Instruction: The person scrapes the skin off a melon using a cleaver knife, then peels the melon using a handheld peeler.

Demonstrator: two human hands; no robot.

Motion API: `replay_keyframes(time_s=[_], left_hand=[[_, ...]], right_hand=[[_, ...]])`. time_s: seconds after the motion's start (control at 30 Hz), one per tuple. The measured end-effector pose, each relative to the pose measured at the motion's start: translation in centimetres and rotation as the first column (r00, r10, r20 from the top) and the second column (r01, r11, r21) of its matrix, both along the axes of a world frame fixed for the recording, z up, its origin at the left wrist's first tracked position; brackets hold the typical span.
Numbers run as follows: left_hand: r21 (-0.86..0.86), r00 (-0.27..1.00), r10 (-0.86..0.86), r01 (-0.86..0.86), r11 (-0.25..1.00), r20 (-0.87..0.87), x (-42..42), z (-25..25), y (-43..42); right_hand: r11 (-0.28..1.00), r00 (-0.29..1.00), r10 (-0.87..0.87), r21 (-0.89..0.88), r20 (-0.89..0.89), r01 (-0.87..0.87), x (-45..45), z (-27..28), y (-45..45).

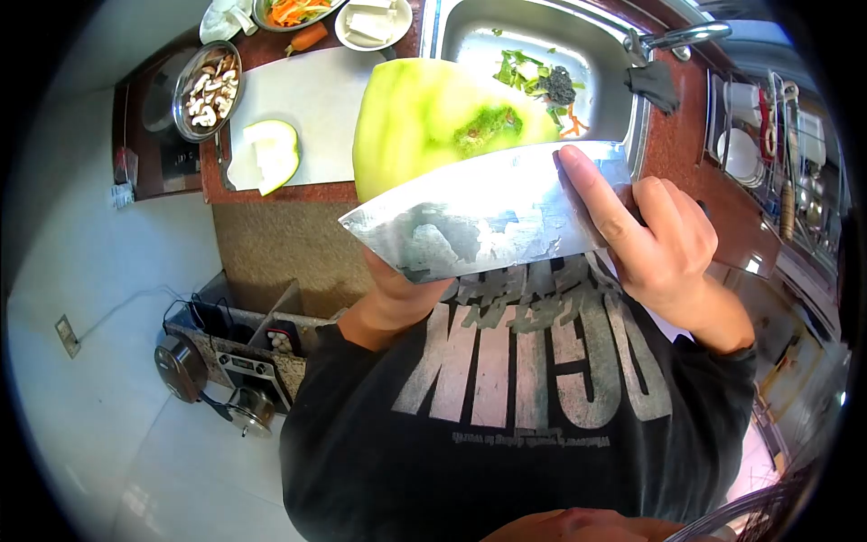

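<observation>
My right hand [659,221] grips a wide knife [488,212], its index finger stretched along the blade. The blade lies across the view, tip to the left, in front of a large pale green peeled melon [406,117]. A darker green rough patch [488,131] shows on the melon's surface. Below the blade's left part is my left hand [402,280], close to the melon's lower side; its fingers are hidden behind the blade. A cut piece of pale green rind with white flesh [280,154] lies on the cutting board [321,99], left of the melon.
A metal sink [488,16] holds vegetable scraps, under a faucet [691,36]. At the upper left are a bowl of sliced mushrooms [185,122], a bowl of shredded carrot [262,18], a carrot piece [307,38] and a white bowl [404,18]. A dish rack [777,135] stands at right.
</observation>
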State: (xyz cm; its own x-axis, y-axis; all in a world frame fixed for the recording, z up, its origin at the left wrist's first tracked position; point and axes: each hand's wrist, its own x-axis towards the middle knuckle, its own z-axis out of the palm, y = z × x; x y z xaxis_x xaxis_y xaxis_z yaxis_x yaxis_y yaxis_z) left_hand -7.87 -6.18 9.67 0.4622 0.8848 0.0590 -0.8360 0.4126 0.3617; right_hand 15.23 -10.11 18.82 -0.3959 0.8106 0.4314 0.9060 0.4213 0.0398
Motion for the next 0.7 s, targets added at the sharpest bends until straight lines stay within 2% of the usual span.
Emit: replay_keyframes(time_s=[0.27, 0.43, 0.5, 0.7], left_hand=[[0.006, 0.984, 0.058, -0.058, 0.998, -0.166, 2.0, -0.2, 0.1], [0.012, 0.961, 0.086, -0.085, 0.996, -0.263, 2.4, 0.0, 0.4], [0.017, 0.949, 0.092, -0.092, 0.996, -0.302, 2.7, 0.0, 0.6], [0.028, 0.917, 0.104, -0.101, 0.995, -0.384, 3.2, 0.4, 1.2]], right_hand=[[0.993, 0.99, -0.098, -0.051, 0.102, 0.103, -0.9, -0.4, -0.7], [0.988, 0.989, -0.114, -0.097, 0.098, 0.123, -0.3, -0.7, -1.4], [0.978, 0.996, -0.083, -0.189, 0.016, 0.085, 0.1, -0.9, -1.3], [0.976, 0.992, -0.122, -0.179, 0.021, 0.124, -0.2, -1.9, -1.9]])
